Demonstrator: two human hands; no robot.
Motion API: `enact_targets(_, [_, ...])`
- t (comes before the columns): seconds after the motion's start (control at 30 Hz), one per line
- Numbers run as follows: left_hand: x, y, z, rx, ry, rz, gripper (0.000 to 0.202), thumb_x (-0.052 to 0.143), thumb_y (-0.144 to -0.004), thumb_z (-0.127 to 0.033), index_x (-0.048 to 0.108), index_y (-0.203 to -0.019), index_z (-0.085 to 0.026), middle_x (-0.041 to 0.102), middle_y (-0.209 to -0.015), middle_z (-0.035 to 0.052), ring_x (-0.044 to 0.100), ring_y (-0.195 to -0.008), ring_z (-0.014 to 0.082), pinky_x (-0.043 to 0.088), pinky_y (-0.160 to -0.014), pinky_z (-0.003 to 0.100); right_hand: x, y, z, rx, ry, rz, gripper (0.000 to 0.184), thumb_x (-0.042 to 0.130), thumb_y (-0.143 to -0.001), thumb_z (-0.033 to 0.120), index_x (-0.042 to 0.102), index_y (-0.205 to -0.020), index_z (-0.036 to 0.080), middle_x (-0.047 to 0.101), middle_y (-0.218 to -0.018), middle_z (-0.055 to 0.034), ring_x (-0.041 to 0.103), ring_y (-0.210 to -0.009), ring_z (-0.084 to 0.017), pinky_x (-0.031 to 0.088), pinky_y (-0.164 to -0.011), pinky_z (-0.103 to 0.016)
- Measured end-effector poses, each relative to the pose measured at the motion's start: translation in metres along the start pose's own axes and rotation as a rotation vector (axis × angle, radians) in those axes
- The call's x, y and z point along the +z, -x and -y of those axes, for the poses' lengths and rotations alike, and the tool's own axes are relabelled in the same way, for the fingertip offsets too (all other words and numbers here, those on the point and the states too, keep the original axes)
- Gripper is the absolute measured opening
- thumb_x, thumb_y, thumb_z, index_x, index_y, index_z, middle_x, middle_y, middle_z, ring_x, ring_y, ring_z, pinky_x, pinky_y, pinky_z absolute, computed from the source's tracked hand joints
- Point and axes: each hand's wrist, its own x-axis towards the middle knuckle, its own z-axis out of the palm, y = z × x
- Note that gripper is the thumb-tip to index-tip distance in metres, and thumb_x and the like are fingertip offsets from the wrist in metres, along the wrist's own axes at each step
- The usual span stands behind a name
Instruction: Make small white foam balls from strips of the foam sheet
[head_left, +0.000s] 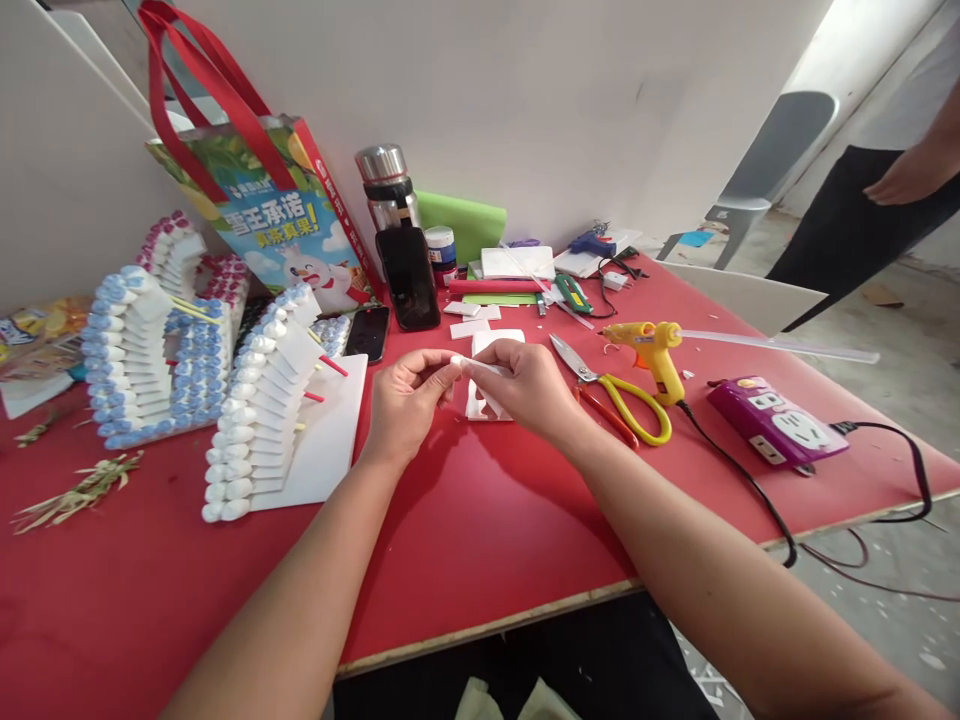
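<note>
My left hand and my right hand meet over the red table, both closed in a pinch. Between their fingertips is a small white piece, narrow with a rounded end; most of it is hidden, so its kind is unclear. Beneath my right hand lies a white sheet with cut-outs. Close to that hand are scissors with yellow handles and a red-handled tool. Left of my left hand, a curved white model edged with rows of white tips stands on a white board.
A yellow glue gun with a clear stick and a purple power strip sit on the right. Blue-tipped models, a gift bag, a bottle and a propped phone stand left and behind. Another person's hand is far right.
</note>
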Motion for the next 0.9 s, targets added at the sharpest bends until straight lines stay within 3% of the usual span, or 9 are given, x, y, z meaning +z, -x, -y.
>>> enact_targets(0.13, [0.003,0.002,0.0,0.066,-0.023,-0.017,0.017,0.076,-0.08,-0.032,0.075,-0.089,-0.017,0.061,-0.061,-0.0008,0.051,-0.054,0.0093,0.044,-0.051,0.021,0.003,0.003,-0.005,-0.183,0.222,-0.081,0.022,0.06,-0.089,0.035,0.059,-0.073,0.02,0.054,-0.052,0.0023,0.048,-0.051,-0.012,0.034,-0.05,-0.024])
enact_targets(0.37, [-0.009,-0.001,-0.002,0.133,0.027,0.095,0.016,0.084,-0.073,-0.028,0.075,-0.081,-0.018,0.064,-0.069,0.0,0.058,-0.053,0.0104,0.045,-0.045,0.021,-0.006,0.003,-0.004,-0.362,0.212,0.04,0.016,0.058,-0.089,0.026,0.066,-0.078,0.016,0.058,-0.063,0.0014,0.047,-0.056,-0.01,0.035,-0.054,-0.023])
enact_targets(0.63, [-0.022,-0.005,-0.005,0.073,-0.027,0.265,0.02,0.079,-0.079,-0.032,0.079,-0.094,-0.019,0.062,-0.066,0.0006,0.059,-0.053,0.0113,0.045,-0.047,0.022,-0.01,0.001,-0.006,-0.397,0.251,0.113,0.014,0.059,-0.089,0.023,0.067,-0.081,0.015,0.058,-0.065,0.0007,0.047,-0.058,-0.011,0.034,-0.054,-0.023])
enact_targets(0.9, [-0.018,-0.003,-0.01,0.087,-0.109,0.222,0.018,0.084,-0.072,-0.031,0.077,-0.08,-0.017,0.067,-0.073,0.0022,0.066,-0.062,0.014,0.049,-0.048,0.02,-0.009,0.0,-0.006,-0.388,0.326,0.138,0.016,0.057,-0.092,0.022,0.068,-0.081,0.016,0.064,-0.065,0.0006,0.05,-0.057,-0.01,0.035,-0.057,-0.022])
